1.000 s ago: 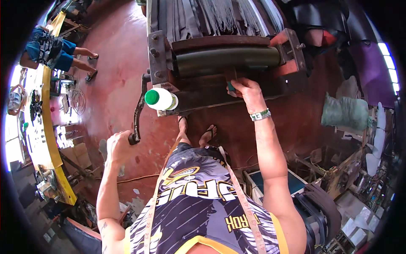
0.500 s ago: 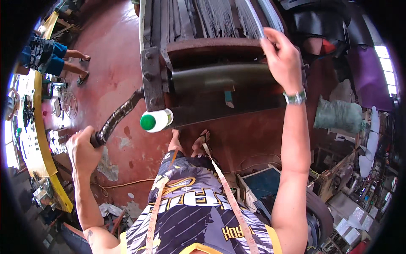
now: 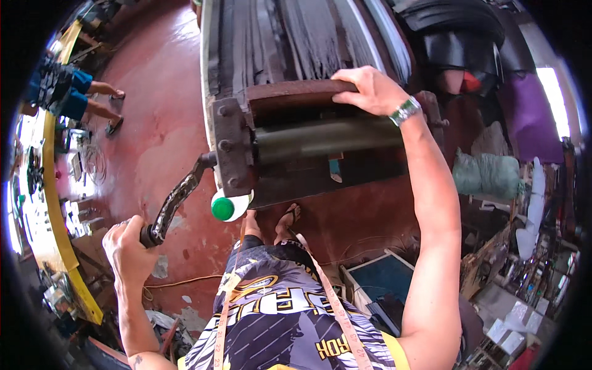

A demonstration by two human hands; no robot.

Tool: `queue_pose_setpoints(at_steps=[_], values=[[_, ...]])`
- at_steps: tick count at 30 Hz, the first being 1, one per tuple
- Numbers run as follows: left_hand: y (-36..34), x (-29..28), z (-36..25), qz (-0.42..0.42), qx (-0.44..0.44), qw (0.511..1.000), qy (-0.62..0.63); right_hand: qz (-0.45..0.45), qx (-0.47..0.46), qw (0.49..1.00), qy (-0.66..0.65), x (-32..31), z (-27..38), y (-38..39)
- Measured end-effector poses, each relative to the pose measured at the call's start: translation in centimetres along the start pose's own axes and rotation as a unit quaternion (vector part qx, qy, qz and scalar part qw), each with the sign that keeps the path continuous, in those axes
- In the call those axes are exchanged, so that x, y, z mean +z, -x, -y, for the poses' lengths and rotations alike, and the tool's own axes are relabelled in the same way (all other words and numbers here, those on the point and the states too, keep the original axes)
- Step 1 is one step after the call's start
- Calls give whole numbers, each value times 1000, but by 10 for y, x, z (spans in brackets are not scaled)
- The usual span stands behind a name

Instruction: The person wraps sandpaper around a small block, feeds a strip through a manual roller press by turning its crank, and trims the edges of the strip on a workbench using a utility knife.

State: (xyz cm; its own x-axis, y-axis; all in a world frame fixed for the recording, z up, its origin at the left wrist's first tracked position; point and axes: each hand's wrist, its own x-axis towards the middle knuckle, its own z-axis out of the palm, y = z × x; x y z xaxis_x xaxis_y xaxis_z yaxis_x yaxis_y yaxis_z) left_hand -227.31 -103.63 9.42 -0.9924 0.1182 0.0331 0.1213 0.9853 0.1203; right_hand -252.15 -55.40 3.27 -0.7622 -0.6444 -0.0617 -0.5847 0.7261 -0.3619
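My left hand (image 3: 128, 245) is closed on the end of the bent metal crank (image 3: 180, 200) at the machine's left side. My right hand (image 3: 369, 90) rests curled over the brown bar (image 3: 290, 97) above the dark roller (image 3: 317, 139), fingers apart along its top edge. Behind the bar lie long dark strips of material (image 3: 277, 43), with paler ones at the right. A small green-and-pale object (image 3: 335, 168) sits on the dark plate below the roller. A white bottle with a green cap (image 3: 229, 208) stands at the machine's front left corner, beside the end block (image 3: 229, 139).
A person in blue shorts (image 3: 74, 95) is at the left by a long yellow bench (image 3: 83, 290). Black folded sheets (image 3: 456, 31), purple material (image 3: 533, 117) and a greenish sack (image 3: 484, 172) lie at the right. A blue-topped box (image 3: 382, 277) is behind my right arm.
My left hand and the crank have swung left and down. My right hand has left the small object below the roller, reached up to the right end, then moved left onto the bar.
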Motion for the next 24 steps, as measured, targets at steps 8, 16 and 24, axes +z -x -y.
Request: queue_pose_setpoints(at_steps=[8, 16, 24], values=[[-2, 0, -4, -6, -5, 1000, -3, -96, 6, 995, 3, -85, 10, 26], [6, -4, -5, -19, -22, 999, -25, -300, 146, 940, 75, -205, 53, 107], [-1, -1, -10, -6, -19, 1000, -9, -243, 113, 957, 112, -206, 1, 132]])
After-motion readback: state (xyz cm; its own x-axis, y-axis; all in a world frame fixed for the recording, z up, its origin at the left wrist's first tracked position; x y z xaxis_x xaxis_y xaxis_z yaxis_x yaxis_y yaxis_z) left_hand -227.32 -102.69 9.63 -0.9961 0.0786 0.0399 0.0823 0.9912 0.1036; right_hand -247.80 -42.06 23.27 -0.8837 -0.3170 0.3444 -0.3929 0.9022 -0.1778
